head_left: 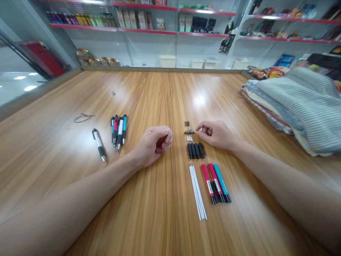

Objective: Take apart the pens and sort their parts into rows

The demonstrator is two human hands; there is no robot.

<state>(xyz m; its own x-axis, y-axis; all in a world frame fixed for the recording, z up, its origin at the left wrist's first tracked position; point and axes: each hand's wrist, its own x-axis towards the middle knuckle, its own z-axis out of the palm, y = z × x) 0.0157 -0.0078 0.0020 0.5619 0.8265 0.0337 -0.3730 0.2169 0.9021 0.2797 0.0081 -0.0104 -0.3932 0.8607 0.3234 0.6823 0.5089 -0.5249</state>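
My left hand (153,144) rests on the wooden table (149,213), fingers curled round a red pen part (161,141). My right hand (214,134) lies to its right, fingertips pinched at a row of small metal pieces (189,131). Near that hand lie small dark clips (187,123), small white pieces (189,138) and several black grip sleeves (195,150). Closer to me lie white ink refills (198,191) and three pen barrels (216,183), two red and one teal. What the right fingertips hold is too small to name.
A bunch of assembled pens (118,131) and a single white pen (99,144) lie left of my left hand, with a rubber band (82,117) further left. Folded striped cloths (298,103) are stacked at the right edge. Shop shelves (149,21) stand behind the table.
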